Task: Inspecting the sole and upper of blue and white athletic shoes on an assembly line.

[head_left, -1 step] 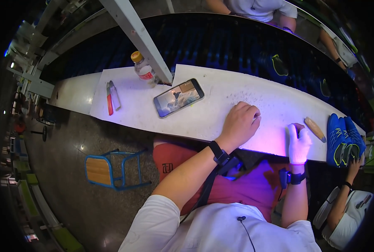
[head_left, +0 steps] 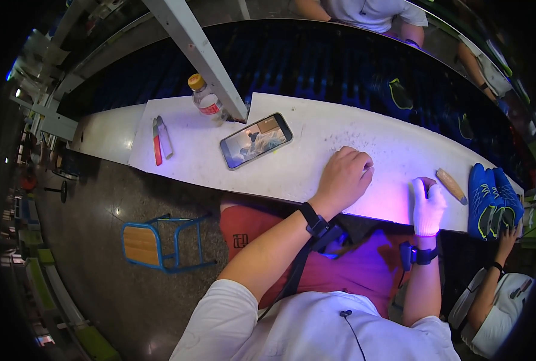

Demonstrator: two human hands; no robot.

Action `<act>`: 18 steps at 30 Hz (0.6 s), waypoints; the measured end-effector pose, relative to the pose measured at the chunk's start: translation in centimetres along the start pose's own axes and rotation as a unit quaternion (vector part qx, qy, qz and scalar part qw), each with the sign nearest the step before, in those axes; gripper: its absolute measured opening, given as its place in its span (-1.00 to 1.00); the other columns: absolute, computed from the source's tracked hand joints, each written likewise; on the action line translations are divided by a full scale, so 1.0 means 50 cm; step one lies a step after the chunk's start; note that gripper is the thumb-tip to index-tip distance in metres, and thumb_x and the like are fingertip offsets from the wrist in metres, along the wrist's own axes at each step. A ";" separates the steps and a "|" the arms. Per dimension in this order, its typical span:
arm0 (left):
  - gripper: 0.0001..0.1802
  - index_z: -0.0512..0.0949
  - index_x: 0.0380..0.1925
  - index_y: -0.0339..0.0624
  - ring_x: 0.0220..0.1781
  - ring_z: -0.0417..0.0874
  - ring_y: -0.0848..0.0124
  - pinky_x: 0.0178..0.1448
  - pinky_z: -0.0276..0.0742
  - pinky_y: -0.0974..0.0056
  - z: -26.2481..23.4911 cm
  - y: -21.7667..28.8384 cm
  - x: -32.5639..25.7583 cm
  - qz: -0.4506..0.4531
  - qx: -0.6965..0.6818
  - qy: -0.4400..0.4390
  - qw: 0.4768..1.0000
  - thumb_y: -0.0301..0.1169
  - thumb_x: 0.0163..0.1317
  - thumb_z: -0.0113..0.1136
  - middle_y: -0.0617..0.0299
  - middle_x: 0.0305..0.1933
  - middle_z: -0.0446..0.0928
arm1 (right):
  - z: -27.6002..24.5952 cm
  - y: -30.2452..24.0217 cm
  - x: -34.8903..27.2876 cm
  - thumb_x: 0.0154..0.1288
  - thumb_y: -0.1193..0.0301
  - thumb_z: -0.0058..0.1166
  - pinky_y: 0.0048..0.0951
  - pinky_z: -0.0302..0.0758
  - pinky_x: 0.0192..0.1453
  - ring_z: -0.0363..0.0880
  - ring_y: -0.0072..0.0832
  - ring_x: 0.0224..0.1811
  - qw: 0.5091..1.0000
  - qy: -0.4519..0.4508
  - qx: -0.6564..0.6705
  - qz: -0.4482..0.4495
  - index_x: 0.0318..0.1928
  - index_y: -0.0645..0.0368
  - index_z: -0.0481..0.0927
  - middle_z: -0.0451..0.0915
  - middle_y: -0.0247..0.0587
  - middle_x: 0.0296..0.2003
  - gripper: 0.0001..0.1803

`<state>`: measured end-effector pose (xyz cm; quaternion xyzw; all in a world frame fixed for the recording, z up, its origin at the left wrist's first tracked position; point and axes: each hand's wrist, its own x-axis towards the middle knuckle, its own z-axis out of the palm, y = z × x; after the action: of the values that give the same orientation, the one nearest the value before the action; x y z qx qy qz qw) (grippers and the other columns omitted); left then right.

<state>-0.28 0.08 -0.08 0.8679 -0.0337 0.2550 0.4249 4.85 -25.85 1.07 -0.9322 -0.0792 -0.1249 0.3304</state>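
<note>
My left hand (head_left: 343,177) is bare, curled into a fist, and rests knuckles-down on the white worktable (head_left: 316,168) with nothing visible in it. My right hand (head_left: 428,206) wears a white glove and lies curled at the table's near edge. A dark bit shows at its fingertips, and I cannot tell if it grips anything. A violet glow (head_left: 388,207) falls on the table between my hands. A wooden-handled tool (head_left: 451,185) lies just right of the gloved hand. Both wrists carry black bands.
A phone (head_left: 256,140) with a lit screen lies left of my hands, beside a white slanted post (head_left: 202,57). A yellow-capped bottle (head_left: 206,101) and a red pen (head_left: 157,143) lie farther left. Blue shoes (head_left: 493,201) sit at the right end. Behind runs a dark conveyor (head_left: 340,66). A blue stool (head_left: 159,240) stands below; another person (head_left: 496,301) sits at right.
</note>
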 end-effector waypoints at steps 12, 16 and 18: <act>-0.91 0.67 -0.28 -0.18 -0.01 0.70 0.10 0.11 0.62 0.06 -0.001 0.002 0.000 -0.002 0.003 -0.003 1.000 -0.45 0.28 0.41 0.15 -0.23 0.72 | 0.004 0.006 -0.001 0.51 0.33 0.33 -0.27 0.65 0.09 0.77 -0.29 -0.18 1.000 0.010 -0.015 -0.025 -0.05 0.29 0.79 0.80 -0.03 -0.23 -0.76; -0.91 0.68 -0.27 -0.18 0.01 0.69 0.10 0.11 0.62 0.06 -0.001 0.002 0.000 0.000 -0.002 -0.004 1.000 -0.45 0.28 0.41 0.14 -0.22 0.72 | 0.005 0.007 -0.002 0.52 0.34 0.32 -0.27 0.64 0.10 0.77 -0.28 -0.18 0.999 0.012 -0.025 -0.028 -0.05 0.30 0.79 0.80 -0.03 -0.23 -0.76; -0.91 0.68 -0.27 -0.18 0.01 0.69 0.10 0.11 0.62 0.06 -0.001 0.002 0.000 0.001 -0.003 -0.002 1.000 -0.45 0.29 0.41 0.14 -0.21 0.73 | 0.005 0.008 -0.001 0.52 0.34 0.32 -0.27 0.64 0.10 0.77 -0.28 -0.17 0.999 0.017 -0.016 -0.030 -0.05 0.30 0.79 0.80 -0.03 -0.23 -0.76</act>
<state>-0.32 0.06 0.00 0.8670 -0.0357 0.2537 0.4274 4.96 -26.02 0.64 -0.9324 -0.0991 -0.1519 0.3125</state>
